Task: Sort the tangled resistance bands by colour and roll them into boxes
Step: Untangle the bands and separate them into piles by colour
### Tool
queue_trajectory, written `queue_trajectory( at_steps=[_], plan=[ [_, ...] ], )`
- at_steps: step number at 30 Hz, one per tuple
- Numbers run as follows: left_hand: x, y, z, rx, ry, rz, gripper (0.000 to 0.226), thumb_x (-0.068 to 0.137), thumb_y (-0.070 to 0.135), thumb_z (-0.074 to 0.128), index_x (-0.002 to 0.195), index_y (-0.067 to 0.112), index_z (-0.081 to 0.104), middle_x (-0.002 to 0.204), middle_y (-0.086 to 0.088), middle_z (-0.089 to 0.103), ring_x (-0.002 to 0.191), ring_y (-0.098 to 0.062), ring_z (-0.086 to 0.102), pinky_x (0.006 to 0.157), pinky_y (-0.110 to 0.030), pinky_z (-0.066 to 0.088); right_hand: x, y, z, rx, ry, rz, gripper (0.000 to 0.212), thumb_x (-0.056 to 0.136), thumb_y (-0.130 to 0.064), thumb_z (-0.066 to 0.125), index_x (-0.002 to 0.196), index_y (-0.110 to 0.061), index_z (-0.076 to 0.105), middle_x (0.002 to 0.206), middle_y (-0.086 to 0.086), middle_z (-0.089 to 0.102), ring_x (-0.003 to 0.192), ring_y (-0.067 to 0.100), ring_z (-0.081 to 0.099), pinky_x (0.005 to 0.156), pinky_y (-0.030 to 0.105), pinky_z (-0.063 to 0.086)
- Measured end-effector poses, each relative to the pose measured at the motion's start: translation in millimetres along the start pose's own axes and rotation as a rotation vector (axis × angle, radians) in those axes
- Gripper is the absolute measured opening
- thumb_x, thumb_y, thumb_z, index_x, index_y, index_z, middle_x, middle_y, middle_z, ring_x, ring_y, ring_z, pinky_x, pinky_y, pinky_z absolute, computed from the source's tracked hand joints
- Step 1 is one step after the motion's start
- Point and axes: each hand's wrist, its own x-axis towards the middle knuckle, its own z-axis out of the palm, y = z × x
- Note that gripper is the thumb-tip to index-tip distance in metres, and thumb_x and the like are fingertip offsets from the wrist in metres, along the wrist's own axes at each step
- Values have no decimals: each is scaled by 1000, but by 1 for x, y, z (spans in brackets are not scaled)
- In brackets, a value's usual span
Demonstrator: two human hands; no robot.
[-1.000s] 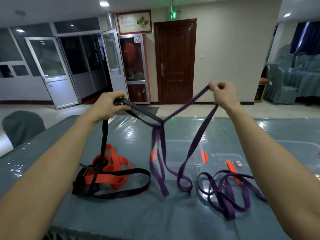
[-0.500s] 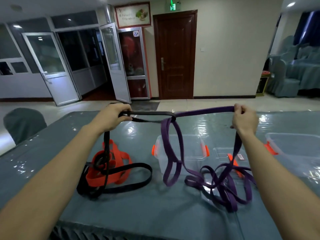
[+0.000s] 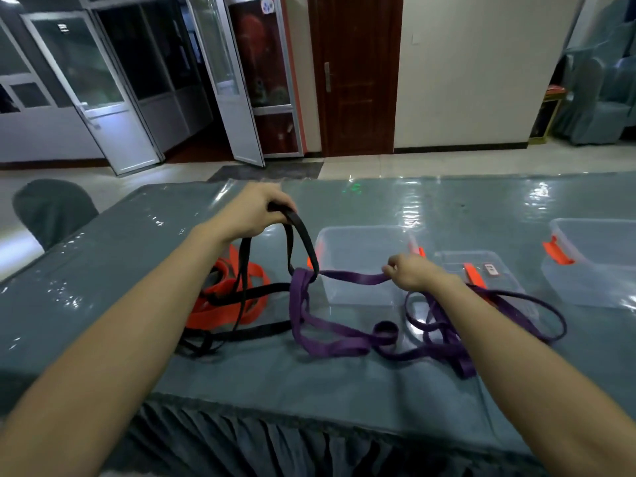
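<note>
No text, number or brand could be read. A small reddish label (image 3: 490, 269) sat on the clear lid (image 3: 512, 290) lying flat on the table cover (image 3: 447, 208); its print was too small to make out. A white marking (image 3: 63, 27) stood high on the glass door (image 3: 89, 74) at far left, illegible. A round white sticker (image 3: 266, 5) with blue marks was fixed to the red-backed glass panel (image 3: 261, 63) beside the brown door (image 3: 358, 80), blurred. A green glow (image 3: 351, 189) reflected on the table cover showed no legible characters.

Bare forearms (image 3: 165, 294), bare hands (image 3: 253, 215)
</note>
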Motion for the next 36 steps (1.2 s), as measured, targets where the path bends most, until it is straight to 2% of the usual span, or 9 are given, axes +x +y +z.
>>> queue_trajectory(
  at_steps=[4,7,13,19,21,23,29,33,36],
  plan=[
    [-24,-8,15,1,-13,-42,15,94,8,85,107,13,86,95,-3,67,86,-14,62,82,-31,51,6,-15,51,-79,-152,-19,52,109,-53,50,134,-10,65,137,16,68,121,36,64,103,44,53],
    [-45,-14,24,-24,0,-78,13,94,11,84,105,18,87,87,4,60,77,-4,57,73,-20,44,18,-34,75,-7,-154,-137,76,99,-45,73,161,-13,43,162,12,49,144,33,52,118,43,44],
    [-79,-20,26,11,21,-97,17,93,6,83,105,17,88,83,1,54,75,-18,56,72,-31,46,45,-108,83,202,-155,-428,118,81,-28,95,172,-28,20,174,3,33,156,27,38,125,35,32],
    [-102,-29,12,69,81,-117,20,90,4,85,105,17,89,84,-4,57,75,-22,58,70,-35,48,68,-152,86,300,-404,-554,99,88,-1,82,166,-39,35,137,-5,66,115,22,68,97,45,62],
    [-107,-34,7,90,96,-118,19,91,7,86,106,19,89,83,5,53,73,-14,53,70,-27,43,73,-160,74,230,-401,-591,55,88,-11,86,137,-32,70,93,-12,68,81,8,65,78,31,58],
    [-112,-42,2,129,105,-133,19,91,9,87,105,21,89,81,10,49,71,-11,49,69,-26,40,71,-165,49,165,-371,-592,17,84,-25,92,96,-26,79,75,-13,70,66,3,61,71,26,49],
    [-114,-43,-1,227,80,-151,32,84,27,94,114,32,87,81,15,45,75,-15,48,67,-35,44,50,-162,-62,272,-463,-599,39,78,-35,97,92,-3,78,75,6,76,64,16,70,69,28,59],
    [-98,-34,10,311,58,-92,35,86,35,92,120,34,85,87,9,52,81,-21,55,67,-32,36,36,-158,-110,345,-316,-615,59,80,-54,90,100,-1,74,68,4,66,63,17,63,65,30,53],
    [-85,-27,20,351,2,-67,35,90,38,87,125,36,82,98,3,60,90,-28,62,74,-42,49,30,-148,-131,489,-178,-625,62,88,-53,85,101,5,66,65,-3,58,61,19,57,58,31,50]
  ],
)
